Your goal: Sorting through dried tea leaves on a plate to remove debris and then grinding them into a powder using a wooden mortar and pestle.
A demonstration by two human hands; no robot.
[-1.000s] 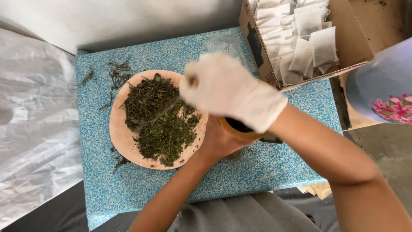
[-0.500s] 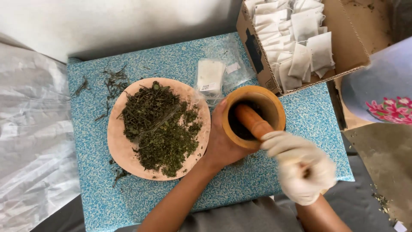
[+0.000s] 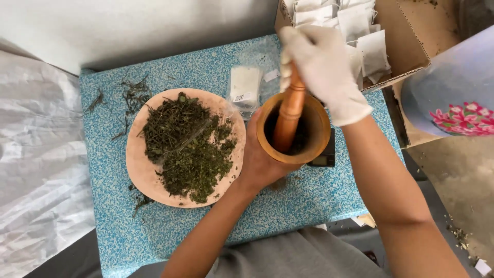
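Since half a second ago your gloved right hand [image 3: 321, 64] has swung from the near side of the wooden mortar [image 3: 294, 127] to its far side, tipping the wooden pestle [image 3: 288, 114] the other way. Its fingers are clamped round the pestle's top; the lower end sits inside the bowl on dark crushed material.

Your bare left hand [image 3: 260, 163] cups the mortar's near-left wall, fingers wrapped tight on it, likely to brace it against the grinding. Left forearm comes up from below centre; right forearm crosses in from lower right, wrist bent over the rim.

Mortar stands on the blue speckled bench [image 3: 170, 226], just right of the round wooden plate [image 3: 141, 172] of dried green herbs [image 3: 188, 146]. Small clear packet [image 3: 245, 87] lies behind; cardboard box [image 3: 409, 36] of white tea bags [image 3: 373, 49] at far right.
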